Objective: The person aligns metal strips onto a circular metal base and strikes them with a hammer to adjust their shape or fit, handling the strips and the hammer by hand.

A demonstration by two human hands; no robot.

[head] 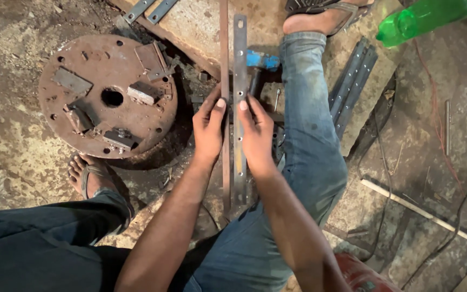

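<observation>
Both hands grip long flat metal strips stood lengthwise between the person's knees. Left hand is closed around the rusty brown narrow steel strip, thumb pressed on its face. Right hand is clamped on the grey punched steel bar with a row of round holes, thumb near one hole. The two strips lie side by side, long edges touching or nearly so; I cannot tell which.

Close on the left sits a round rusty iron disc with welded blocks and a centre hole, its rim just beside the left wrist. The right leg in blue jeans hems in the right side. A bundle of dark grey punched bars lies beyond that leg, with a green plastic bottle above. Open floor remains mainly at far right.
</observation>
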